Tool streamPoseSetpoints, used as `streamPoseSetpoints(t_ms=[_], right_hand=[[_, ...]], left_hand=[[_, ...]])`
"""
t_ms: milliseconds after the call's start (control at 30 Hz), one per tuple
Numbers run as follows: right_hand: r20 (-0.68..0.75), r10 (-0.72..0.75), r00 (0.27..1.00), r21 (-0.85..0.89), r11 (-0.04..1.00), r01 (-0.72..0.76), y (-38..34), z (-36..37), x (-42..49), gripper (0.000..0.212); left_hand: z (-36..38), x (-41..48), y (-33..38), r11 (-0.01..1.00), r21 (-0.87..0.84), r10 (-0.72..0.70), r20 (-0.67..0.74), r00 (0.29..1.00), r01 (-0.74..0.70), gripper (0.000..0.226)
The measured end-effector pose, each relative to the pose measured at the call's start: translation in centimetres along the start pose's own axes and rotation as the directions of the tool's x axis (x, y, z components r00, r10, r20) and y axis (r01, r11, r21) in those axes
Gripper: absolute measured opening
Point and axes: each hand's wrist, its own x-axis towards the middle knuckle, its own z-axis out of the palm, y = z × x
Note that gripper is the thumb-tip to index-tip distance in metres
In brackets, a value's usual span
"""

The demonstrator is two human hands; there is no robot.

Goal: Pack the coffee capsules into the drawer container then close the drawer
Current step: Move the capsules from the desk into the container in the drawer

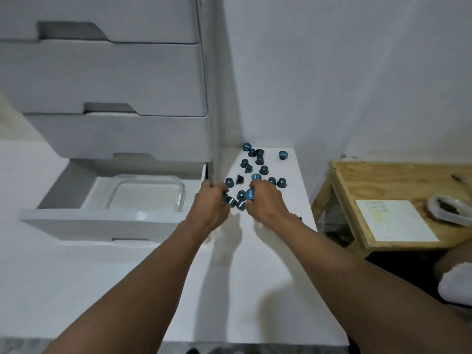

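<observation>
Fingers (214,186) of the left hand (210,204) curl around several dark blue coffee capsules (259,162), gripping a small cluster at the hand's 3 o'clock edge. Fingers of the right hand (265,200) close on at least one more capsule, its blue foil lid facing the camera. Both forearms extend from 6 o'clock toward the centre, hands nearly touching, backs up.

Remaining capsules lie scattered on a white tabletop (255,264), from the hands toward 12 o'clock, most standing rim-down, a few tipped. At 9 o'clock of the hands stands a grey drawer unit (115,80); its second-lowest drawer (102,223) is pulled out. Inside sits a clear plastic container (148,192), lidless, with no capsules visible in it. White walls meet in a corner behind the table. At 3 o'clock, well apart, a plywood side table (383,180) carries a white paper sheet (396,221) and a clear tray (449,210) with dark contents.
</observation>
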Motion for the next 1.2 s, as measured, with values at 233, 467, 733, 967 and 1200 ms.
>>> streamPoseSetpoints(t_ms=[233, 467, 733, 967, 1200], right_hand=[[-0.1, -0.117, 0.988, 0.07, 0.99, 0.124, -8.0, -1.0, 0.3, 0.014], [-0.175, -0.196, 0.965, 0.106, 0.971, 0.216, -17.4, 2.4, -0.2, 0.039], [-0.222, -0.147, 0.964, 0.138, 0.974, 0.181, -26.4, 7.5, -0.1, 0.032], [-0.19, -0.123, 0.974, 0.178, 0.971, 0.157, -29.4, 10.8, 2.3, 0.027], [-0.081, -0.151, 0.985, 0.18, 0.97, 0.163, -29.2, 13.5, 8.3, 0.019]], left_hand=[[-7.2, -0.5, -3.4, 0.999, -0.006, 0.049, -0.201, 0.978, -0.052, 0.024], [-13.7, -2.1, -11.7, 0.995, -0.065, 0.055, -0.246, 0.968, -0.074, 0.047], [-19.5, -3.4, -21.5, 0.984, -0.167, 0.02, -0.271, 0.962, -0.068, 0.04], [-21.0, -1.4, -25.8, 0.951, -0.308, -0.061, -0.246, 0.967, -0.018, 0.039], [-20.5, 2.9, -29.1, 0.957, -0.289, -0.043, -0.152, 0.987, -0.003, 0.029]])
